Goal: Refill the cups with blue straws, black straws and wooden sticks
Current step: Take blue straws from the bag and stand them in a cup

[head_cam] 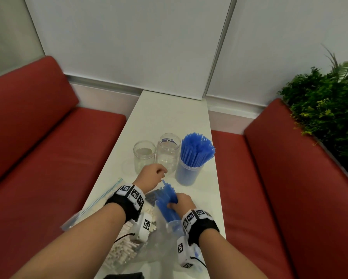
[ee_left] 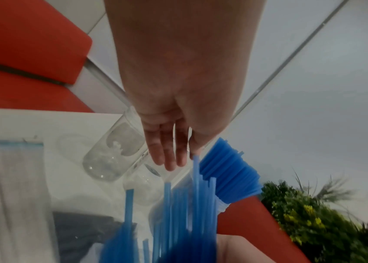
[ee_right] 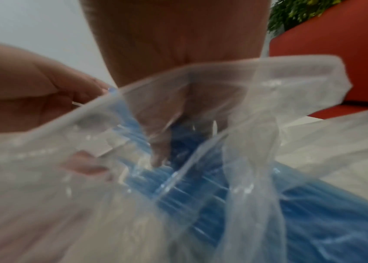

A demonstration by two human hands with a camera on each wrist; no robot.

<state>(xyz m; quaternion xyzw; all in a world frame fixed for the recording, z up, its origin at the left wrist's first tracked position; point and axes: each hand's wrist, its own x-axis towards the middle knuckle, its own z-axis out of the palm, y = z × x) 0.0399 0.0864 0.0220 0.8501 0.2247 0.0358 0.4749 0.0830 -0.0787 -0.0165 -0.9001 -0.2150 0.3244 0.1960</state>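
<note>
**One cup filled, two jars still empty**

Your blue straws cup (head_cam: 191, 168) near the table's (head_cam: 169, 117) right edge looks full; both clear jars (head_cam: 156, 156) beside it hold nothing. Your right hand (head_cam: 181, 203) grips a bunch of blue straws (head_cam: 166, 200) out of the plastic bag (ee_right: 257, 85), long axis angled up toward the far edge. Your left hand (head_cam: 152, 177) hovers relaxed, fingertips at the straw tips.

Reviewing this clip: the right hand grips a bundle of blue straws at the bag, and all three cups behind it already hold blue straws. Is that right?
Not quite. The right hand does grip the bundle of blue straws at the bag, but only the right cup holds blue straws. The head view shows the left jar and middle jar with no straws in them.
</note>
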